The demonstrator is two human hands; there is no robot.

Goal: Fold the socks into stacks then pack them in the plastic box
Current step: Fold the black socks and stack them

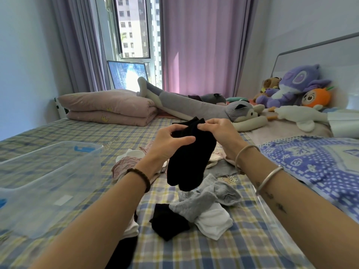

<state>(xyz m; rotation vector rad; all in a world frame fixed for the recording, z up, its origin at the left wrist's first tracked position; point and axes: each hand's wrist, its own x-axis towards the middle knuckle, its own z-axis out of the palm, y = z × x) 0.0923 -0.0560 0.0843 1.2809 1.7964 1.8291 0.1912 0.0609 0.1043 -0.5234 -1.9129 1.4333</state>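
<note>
A pair of black socks [191, 162] is hanging in the air over the bed [194, 253], held up by the cuffs. The left hand [171, 144] is pinching one side of the cuffs between thumb and curled fingers, and the right hand [219, 133] is pinching the other side with its fingertips. The toes are dangling side by side, so the two socks look matched but not yet folded.

The task seems to be at an early stage. Beneath the hands, the other socks are lying in a loose, unsorted heap:
- grey socks [209, 195] are crumpling over a white sock [213, 222]
- another black sock [167, 222] is lying just beside them
- pink socks [124, 166] are bunching up farther back

No finished stack is showing anywhere. The box [58, 150] is sitting to the left, well apart from the heap, and no sock is showing through its clear walls. Folding and packing are therefore almost wholly left to do.

The black socks are looking soft, matte and ribbed at the cuff, short in the ankle, and limp enough to sag under their own weight. The grey ones are looking like a similar thin knit, and the white one thicker. The box is rigid, glossy, see-through plastic with rounded corners and blue clips. A clear flat panel [272, 220], probably its lid, is lying under the right forearm. The bed sheet is a flat plaid cotton.
</note>
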